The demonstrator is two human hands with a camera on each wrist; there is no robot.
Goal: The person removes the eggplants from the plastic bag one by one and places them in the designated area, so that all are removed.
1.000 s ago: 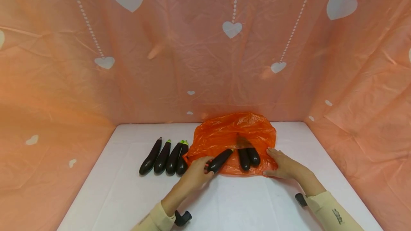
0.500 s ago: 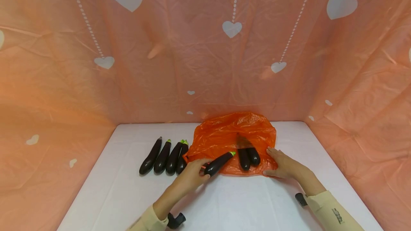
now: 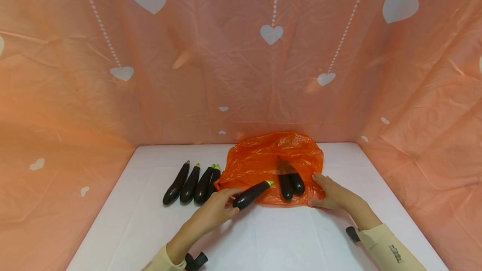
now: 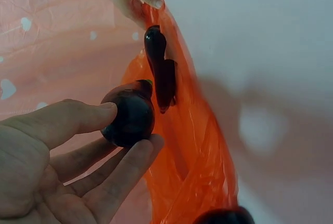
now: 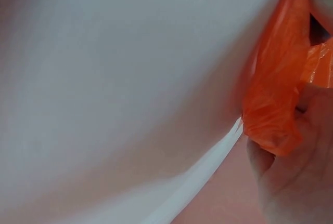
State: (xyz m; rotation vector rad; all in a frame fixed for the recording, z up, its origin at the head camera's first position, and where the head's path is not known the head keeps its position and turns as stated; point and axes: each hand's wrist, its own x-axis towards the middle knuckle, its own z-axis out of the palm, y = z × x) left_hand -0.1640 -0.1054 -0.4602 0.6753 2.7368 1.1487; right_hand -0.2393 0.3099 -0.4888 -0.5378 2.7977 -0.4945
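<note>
My left hand (image 3: 212,211) pinches the blunt end of a dark purple eggplant (image 3: 250,195), thumb on one side and fingers on the other. Its green stem points right, over the left front part of an orange plastic bag (image 3: 273,147). Inside the bag's mouth lie two more eggplants (image 3: 286,188), their upper parts covered by the thin plastic. My right hand (image 3: 333,193) holds the bag's right edge; in the right wrist view the orange film (image 5: 276,94) passes between thumb and fingers. The left wrist view shows the held eggplant (image 4: 130,117) end-on.
Several eggplants (image 3: 177,185) lie side by side left of the bag, the nearest one partly behind my left hand. Under everything is a white-covered table (image 3: 282,237). Pink-orange sheeting (image 3: 241,74) with white hearts encloses the back and both sides.
My left hand has moved left and toward me with the eggplant, drawing its stem away from the two in the bag. The right hand has stayed at the bag's edge.
</note>
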